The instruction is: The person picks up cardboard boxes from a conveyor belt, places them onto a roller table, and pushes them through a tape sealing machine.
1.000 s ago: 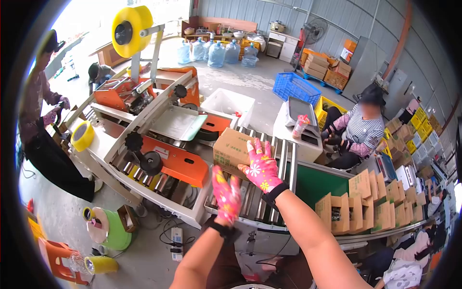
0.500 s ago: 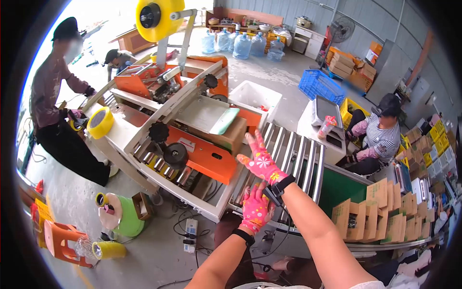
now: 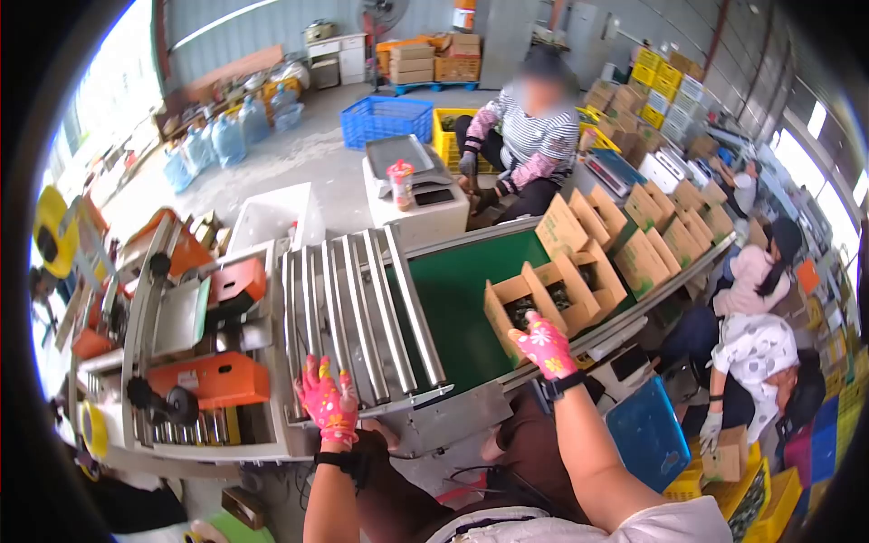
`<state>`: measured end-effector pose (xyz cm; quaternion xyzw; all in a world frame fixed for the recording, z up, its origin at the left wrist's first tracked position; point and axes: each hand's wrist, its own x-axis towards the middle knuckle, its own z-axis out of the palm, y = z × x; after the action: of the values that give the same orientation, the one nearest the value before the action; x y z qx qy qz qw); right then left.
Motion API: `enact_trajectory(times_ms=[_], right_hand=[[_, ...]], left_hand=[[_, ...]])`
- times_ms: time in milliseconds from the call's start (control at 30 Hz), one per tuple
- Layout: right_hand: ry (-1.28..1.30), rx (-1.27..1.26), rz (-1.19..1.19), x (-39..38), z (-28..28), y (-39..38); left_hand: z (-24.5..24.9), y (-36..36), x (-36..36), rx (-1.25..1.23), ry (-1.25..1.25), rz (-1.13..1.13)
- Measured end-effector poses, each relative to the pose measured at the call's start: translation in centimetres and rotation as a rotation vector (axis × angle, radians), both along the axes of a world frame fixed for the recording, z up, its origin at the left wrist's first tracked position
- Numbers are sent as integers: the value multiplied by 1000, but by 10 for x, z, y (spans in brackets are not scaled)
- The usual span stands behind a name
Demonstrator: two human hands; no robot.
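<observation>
No text, label or number is legible; any print on the brown cardboard boxes point(image 3: 652, 249) at two o'clock is too small.

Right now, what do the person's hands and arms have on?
The left hand and the right hand are gloved in bright pink with white and yellow flowers. A black wrist cuff ends each one. No sleeves cover the forearms.

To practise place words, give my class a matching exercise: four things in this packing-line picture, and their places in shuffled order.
1 left hand
2 right hand
3 blue crate
4 red-capped bottle

A on the white stand
B at the open carton on the green belt
C at the near end of the steel rollers
D on the floor, far side

Pairs: 1-C; 2-B; 3-D; 4-A
</observation>
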<state>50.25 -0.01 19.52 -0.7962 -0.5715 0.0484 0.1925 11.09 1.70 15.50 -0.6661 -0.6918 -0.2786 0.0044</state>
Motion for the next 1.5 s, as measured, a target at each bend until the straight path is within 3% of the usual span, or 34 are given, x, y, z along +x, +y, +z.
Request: enact_trajectory(times_ms=[67, 167, 200, 233, 300, 333, 367, 400, 433, 500, 567, 633, 667, 767, 833, 900, 967, 1033, 1067, 1233, 1267, 1300, 1367, 1433, 1500], right_hand=[[-141, -17, -47, -8, -14, 18], [-382, -47, -67, -20, -66, 43], [-421, 32, -42, -24, -71, 41], [-381, -49, -15, -27, -65, 34], [-351, 221, 22, -24, -79, 8], [-81, 280, 63, -18, -103, -2], [-172, 237, 116, -18, -64, -28], [-121, 301, 200, -12, -54, -48], [-98, 211, 237, -7, -44, -66], [-17, 158, 250, 6, -50, -89], [-78, 196, 432, 19, -66, -101], [-45, 209, 477, 23, -65, -102], [-14, 207, 472, 23, -64, -100], [65, 156, 446, 9, -30, -90], [61, 266, 502, -6, 6, -79], [10, 421, 574, -24, 36, -62], [1, 357, 609, -50, 71, -46], [-36, 373, 710, -79, 83, -25], [-23, 558, 725, -93, 83, -14], [88, 312, 905, -155, 122, 14], [-7, 328, 931, -168, 115, 22], [26, 166, 921, -174, 130, 24], [77, 25, 968, -182, 136, 43], [193, -115, 963, -192, 127, 65], [311, -287, 977, -191, 132, 75]], left_hand=[[5, 9, 17, -29, -68, -5], [40, 19, 78, 82, -391, -367], [46, 27, 100, 34, -470, -489], [47, 36, 120, -19, -549, -609], [42, 56, 157, -140, -741, -771], [25, 72, 171, -345, -866, -713], [28, 82, 189, -599, -1122, -603], [7, 100, 200, -589, -1143, -562], [-21, 115, 207, -585, -1163, -516], [-41, 122, 222, -730, -779, -280], [-71, 127, 229, -923, -889, -349], [-87, 127, 233, -963, -1096, -385], [-87, 120, 235, -864, -1105, -354], [-33, 101, 226, -646, -1068, -347], [-12, 110, 194, -508, -983, -464], [18, 106, 157, -423, -1098, -482], [34, 94, 113, -434, -1436, -481], [17, 90, 55, -536, -1503, -568], [18, 88, 37, -531, -1492, -572], [11, 61, -27, -199, -1482, -361], [8, 54, -34, -136, -1488, -310], [9, 47, -41, -75, -1492, -257], [25, 58, -57, -453, -1406, -345], [50, 48, -49, -451, -1516, -350], [35, 58, -57, -472, -1653, -404]])
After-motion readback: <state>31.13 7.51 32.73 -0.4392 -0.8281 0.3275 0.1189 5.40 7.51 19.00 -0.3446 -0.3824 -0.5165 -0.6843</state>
